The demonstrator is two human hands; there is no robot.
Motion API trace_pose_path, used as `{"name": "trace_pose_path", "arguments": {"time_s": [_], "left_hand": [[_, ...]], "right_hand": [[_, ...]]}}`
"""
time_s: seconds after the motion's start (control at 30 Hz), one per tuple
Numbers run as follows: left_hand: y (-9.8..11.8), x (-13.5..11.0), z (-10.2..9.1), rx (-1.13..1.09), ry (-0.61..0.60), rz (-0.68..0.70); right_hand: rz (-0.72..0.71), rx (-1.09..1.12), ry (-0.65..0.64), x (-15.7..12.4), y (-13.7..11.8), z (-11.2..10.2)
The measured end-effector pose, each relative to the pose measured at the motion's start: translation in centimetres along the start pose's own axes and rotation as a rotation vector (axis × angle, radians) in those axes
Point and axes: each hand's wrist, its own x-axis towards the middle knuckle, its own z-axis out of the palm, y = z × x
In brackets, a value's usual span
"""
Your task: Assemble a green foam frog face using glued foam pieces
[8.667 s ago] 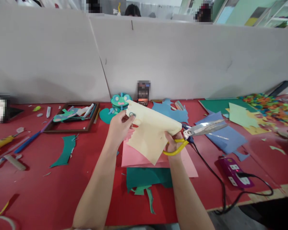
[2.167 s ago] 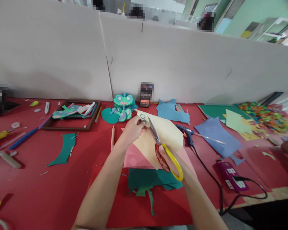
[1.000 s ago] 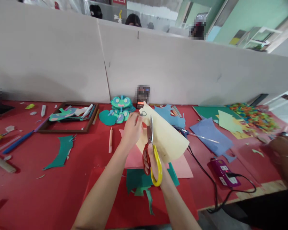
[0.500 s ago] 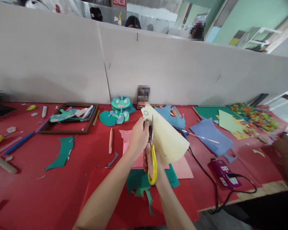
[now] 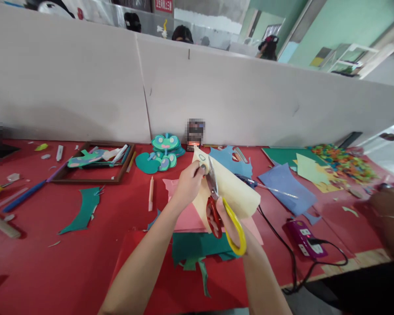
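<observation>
My left hand (image 5: 191,180) pinches a pale yellow sheet (image 5: 238,186) near its far corner, close to a small oval drawn on it. The sheet curls over to the right, above the table. My right hand (image 5: 231,227) is closed on scissors (image 5: 213,189) with one yellow and one red handle. Their blades point away from me, parted at the sheet just right of my left fingers. Pink sheets (image 5: 188,218) and dark green pieces (image 5: 200,245) lie below my hands. Part of my right fingers is hidden behind the handles.
Layered green frog-like cutouts (image 5: 166,151) lie by the white partition (image 5: 265,100). A brown frame (image 5: 85,179) with pens stands left. Blue sheets (image 5: 287,188), a purple power strip (image 5: 305,240) with a black cable and another person's arm (image 5: 389,210) are at right.
The scissors have turned, their handles swinging right and spreading apart as the blades parted. My right hand moved right with them. My left hand still grips the yellow sheet.
</observation>
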Motion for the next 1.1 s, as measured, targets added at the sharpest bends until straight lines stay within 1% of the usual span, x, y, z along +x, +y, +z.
{"name": "trace_pose_path", "arguments": {"time_s": [0.13, 0.2, 0.27, 0.43, 0.6, 0.73, 0.9, 1.1], "left_hand": [[0.6, -0.3, -0.6, 0.055, -0.039, -0.003], [0.8, -0.4, -0.7, 0.076, -0.039, -0.002], [0.8, -0.5, -0.6, 0.083, -0.03, 0.003], [1.0, -0.7, 0.0, 0.087, 0.018, 0.032], [1.4, -0.9, 0.0, 0.118, 0.04, 0.074], [1.2, -0.9, 0.2, 0.098, 0.043, 0.064], [0.8, -1.0, 0.7, 0.063, 0.078, 0.06], [0.9, -1.0, 1.2, 0.027, 0.095, 0.06]], "right_hand": [[-0.085, -0.11, -0.062, -0.2, -0.6, -0.3], [-0.143, -0.168, -0.044, 0.0, -0.3, -0.4], [-0.163, -0.189, -0.021, 0.2, 0.2, -0.4], [-0.128, -0.147, -0.002, 0.1, 0.5, 0.1], [-0.138, -0.121, 0.007, -0.5, 0.1, 0.5], [-0.126, -0.077, 0.022, -0.3, 0.3, 0.5], [-0.1, 0.009, -0.003, 0.1, 0.7, 0.6], [-0.087, 0.077, 0.021, 0.1, 1.1, 0.7]]}}
